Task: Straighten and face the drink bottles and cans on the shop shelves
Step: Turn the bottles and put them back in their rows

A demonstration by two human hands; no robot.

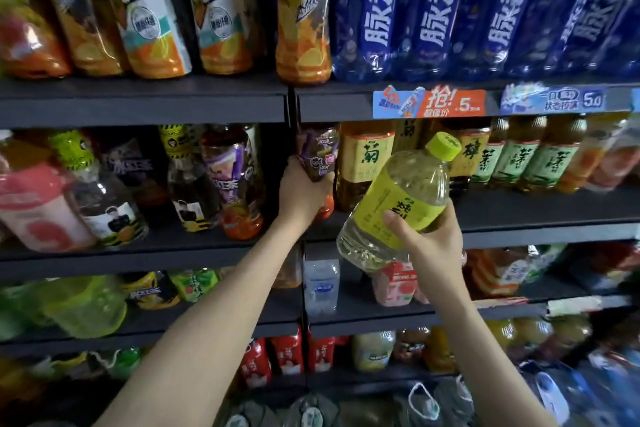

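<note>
Shelves (pixel 145 104) of drinks fill the view, dark metal, several tiers. L hand (pixel 304 194) is up at the 2nd tier, fingers wrapped round the lower body of a dark tea bottle w/ purple label (pixel 317 152), which stands upright at the left end of that bay, right beside the upright divider; its base is hidden behind my hand, so can't tell if it sits on the shelf or is lifted. R hand (pixel 429 236) holds a clear bottle w/ yellow-green label and lime cap (pixel 398 201) out in front of the shelves, off any shelf, tilted w/ cap up and to the right; thumb lies across the label, other fingers closed round the far side. Behind it stands a yellow-label amber tea bottle (pixel 367 163), then a row of green-label tea bottles (pixel 519 156) to the right. Top tier: blue bottles (pixel 433 10) on the right, orange tea bottles (pixel 221 10) on the left. Price tags (pixel 429 102) stick on the shelf edge under the blue ones.
</note>
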